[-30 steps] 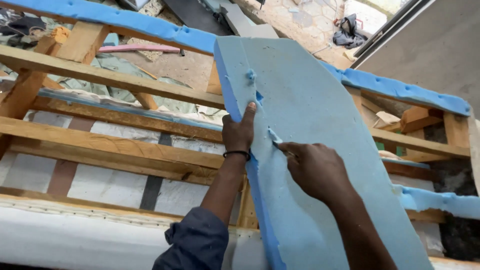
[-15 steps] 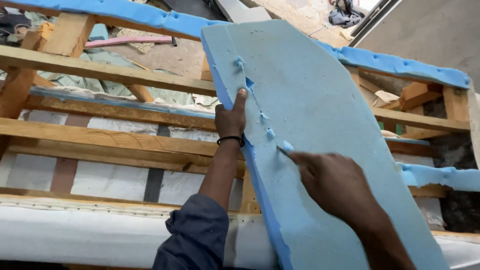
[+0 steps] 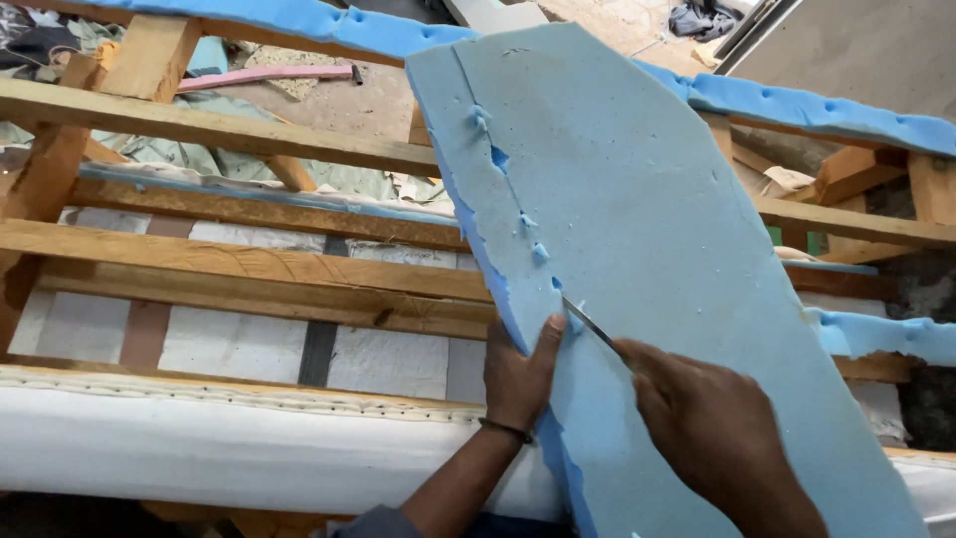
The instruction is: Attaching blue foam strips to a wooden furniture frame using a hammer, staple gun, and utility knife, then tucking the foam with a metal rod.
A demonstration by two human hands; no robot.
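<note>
A big blue foam sheet (image 3: 657, 249) leans tilted over a wooden frame (image 3: 249, 269), running from about 11 o'clock at the top down to 5 o'clock at the bottom. The left hand (image 3: 518, 374) grips the sheet's left edge near 6 o'clock, with the thumb pressed on the front face and the other fingers hidden behind the edge. The right hand (image 3: 712, 428) is at about 5 o'clock, closed tight around the handle of a thin blade (image 3: 593, 327). The blade tip pokes into the foam just beside the left thumb. A cut line runs along the left edge of the sheet. The top part of this line, from 12 o'clock down to the blade, already looks cut, with little rough nicks and bits of foam sticking out. Below the blade, toward 6 o'clock, the hands hide much of the edge, so I cannot tell if it is cut there. I think more than half of the line is done and the lower part is left. More blue foam (image 3: 827, 105) lies on the frame's far rail at 1 o'clock
</note>
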